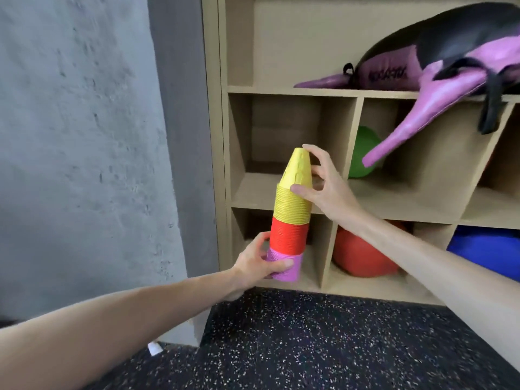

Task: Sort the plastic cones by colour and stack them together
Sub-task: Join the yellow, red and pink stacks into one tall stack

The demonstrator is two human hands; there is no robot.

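Where grey wall [78, 136] meets speckled black floor [309, 347]: wooden cubby shelf [292, 90], purple-and-black bag [439, 60] slumped on its upper board, tail drooping past a green ball [363, 153]. Below, red ball [363, 254] and blue ball [486, 249] in separate lower cubbies. Before the left cubbies, held off the floor, slightly tilted: cone stack [291, 218], yellow over red over pink. Left hand [257, 263] curled round the pink base. Right hand [320, 181] pinching the yellow top cone, thumb in front.

Blue object [486, 249] cut off at right edge; bag lettering [387, 74] blurred.
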